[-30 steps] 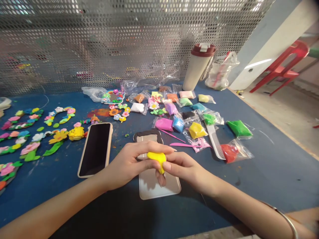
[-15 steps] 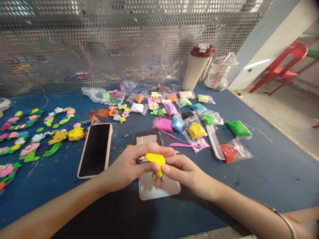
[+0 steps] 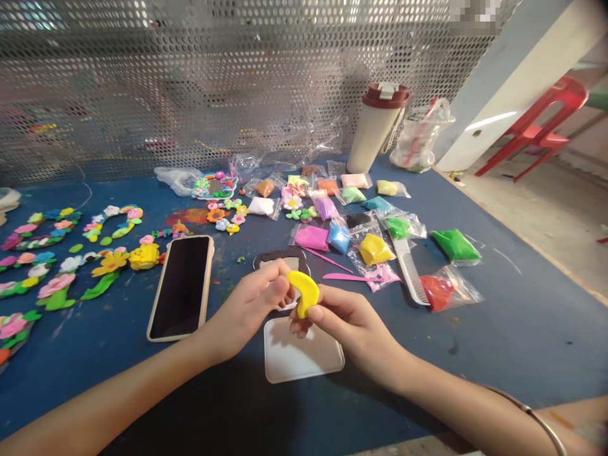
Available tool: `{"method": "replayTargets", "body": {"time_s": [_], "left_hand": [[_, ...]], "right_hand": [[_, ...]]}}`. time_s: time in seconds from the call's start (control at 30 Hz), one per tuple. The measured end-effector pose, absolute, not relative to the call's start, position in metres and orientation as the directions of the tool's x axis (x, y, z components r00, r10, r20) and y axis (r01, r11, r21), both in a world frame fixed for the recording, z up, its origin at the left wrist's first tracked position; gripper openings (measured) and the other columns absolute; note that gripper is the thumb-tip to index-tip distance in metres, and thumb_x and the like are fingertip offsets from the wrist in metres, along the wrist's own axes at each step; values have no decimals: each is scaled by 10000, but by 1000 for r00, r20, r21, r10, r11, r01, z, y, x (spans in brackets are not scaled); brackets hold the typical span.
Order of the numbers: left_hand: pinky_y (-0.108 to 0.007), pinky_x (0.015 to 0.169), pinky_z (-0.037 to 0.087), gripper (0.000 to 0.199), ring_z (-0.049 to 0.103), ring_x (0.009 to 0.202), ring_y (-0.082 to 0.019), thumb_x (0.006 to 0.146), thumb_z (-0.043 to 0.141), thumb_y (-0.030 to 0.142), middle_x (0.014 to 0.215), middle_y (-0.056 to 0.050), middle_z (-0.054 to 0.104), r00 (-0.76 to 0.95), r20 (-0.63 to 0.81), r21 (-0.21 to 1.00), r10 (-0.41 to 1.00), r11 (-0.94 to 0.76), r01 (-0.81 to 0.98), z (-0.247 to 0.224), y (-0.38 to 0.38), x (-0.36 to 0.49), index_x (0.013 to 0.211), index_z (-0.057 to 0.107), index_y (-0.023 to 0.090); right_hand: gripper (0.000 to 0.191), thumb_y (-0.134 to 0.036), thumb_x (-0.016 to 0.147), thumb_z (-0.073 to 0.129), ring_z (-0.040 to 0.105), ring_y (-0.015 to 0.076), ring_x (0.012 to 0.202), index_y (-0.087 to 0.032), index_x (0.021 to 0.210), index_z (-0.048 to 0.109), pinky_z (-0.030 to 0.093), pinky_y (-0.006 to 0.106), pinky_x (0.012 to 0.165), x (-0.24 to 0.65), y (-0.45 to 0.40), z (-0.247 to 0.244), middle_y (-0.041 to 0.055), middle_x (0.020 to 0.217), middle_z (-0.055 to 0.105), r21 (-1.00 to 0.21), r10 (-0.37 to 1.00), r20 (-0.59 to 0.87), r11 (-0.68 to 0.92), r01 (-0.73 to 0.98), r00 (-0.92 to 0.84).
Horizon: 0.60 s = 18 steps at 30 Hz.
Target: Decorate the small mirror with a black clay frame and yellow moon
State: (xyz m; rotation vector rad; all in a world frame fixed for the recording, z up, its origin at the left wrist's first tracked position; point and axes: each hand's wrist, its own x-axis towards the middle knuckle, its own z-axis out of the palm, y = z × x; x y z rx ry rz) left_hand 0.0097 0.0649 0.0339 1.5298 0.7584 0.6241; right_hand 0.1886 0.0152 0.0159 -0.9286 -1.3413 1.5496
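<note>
A curved piece of yellow clay [image 3: 306, 292] is up in the air in front of me, shaped like a crescent. My right hand [image 3: 358, 323] pinches its lower end between thumb and fingers. At its upper left tip is my left hand [image 3: 254, 307], closed with the thumb bent against the fingers. Below the hands lies a white rounded board [image 3: 304, 354] on the blue table [image 3: 475, 354]. Behind my left hand, a black-edged frame [image 3: 275, 256] is partly hidden.
A phone [image 3: 183, 288] lies left of my hands, beside colourful clay flowers [image 3: 114, 261]. Bagged clay [image 3: 375, 249], a pink tool [image 3: 349, 277] and a white comb [image 3: 409, 272] lie to the right. A tumbler [image 3: 377, 130] stands behind.
The yellow clay is now bent into a curve and held slightly higher. My left hand has drawn back left, its fingers no longer stretched over the clay.
</note>
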Motion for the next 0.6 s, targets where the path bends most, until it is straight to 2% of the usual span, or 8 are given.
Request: {"method": "replayTargets", "body": {"time_s": [0.1, 0.23, 0.43, 0.6], "left_hand": [[-222, 658, 434, 346, 548, 693, -130, 932, 445, 479, 723, 16, 588, 713, -82, 991, 696, -18, 132, 37, 64, 11, 785, 546, 182], [-196, 631, 388, 320, 518, 680, -107, 945, 459, 391, 718, 32, 584, 712, -112, 982, 693, -33, 187, 39, 64, 9, 726, 549, 175], [-231, 654, 378, 392, 507, 727, -137, 940, 407, 454, 782, 0, 575, 752, -206, 960, 626, -21, 280, 40, 65, 8, 781, 604, 155], [-231, 636, 375, 407, 506, 717, -141, 926, 419, 493, 790, -8, 577, 756, -184, 952, 628, -79, 297, 40, 65, 10, 807, 611, 154]], "right_hand": [[278, -406, 907, 550, 603, 121, 761, -162, 815, 648, 451, 208, 720, 189, 16, 17, 11, 787, 658, -998, 926, 13, -10, -59, -378], [350, -445, 943, 462, 569, 121, 764, -160, 829, 629, 422, 213, 712, 190, 18, 21, 11, 801, 630, -998, 895, 22, 46, 44, -446], [349, -442, 953, 444, 538, 111, 721, -170, 776, 573, 404, 214, 684, 194, 18, 21, -9, 752, 577, -996, 918, 27, 58, 68, -396], [337, -454, 937, 471, 542, 122, 702, -181, 759, 558, 402, 222, 665, 193, 18, 19, -5, 726, 579, -995, 943, 40, 67, 69, -331]]}}
